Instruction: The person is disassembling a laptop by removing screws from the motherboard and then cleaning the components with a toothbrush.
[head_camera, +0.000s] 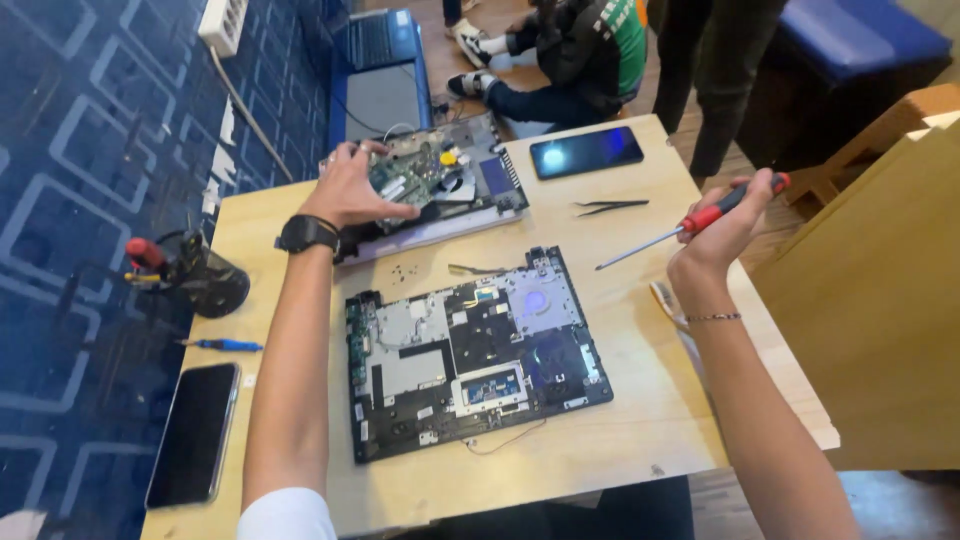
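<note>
My left hand (350, 188), with a black watch on the wrist, rests on a green circuit board (425, 170) lying on a grey laptop base (450, 210) at the table's far side. Its fingers grip the board's left edge. My right hand (722, 228) is raised over the table's right edge and holds a red-handled screwdriver (690, 222), its shaft pointing left and down. Between my arms lies an opened black laptop shell (470, 350) with its inner side up.
The wooden table (640, 420) also holds a lit phone (586, 152), black tweezers (610, 207), several loose screws (405, 270), a dark phone (195, 432), a blue screwdriver (225, 345) and a black holder (205, 280). A person crouches beyond the table (580, 55). A wooden cabinet (880, 300) stands right.
</note>
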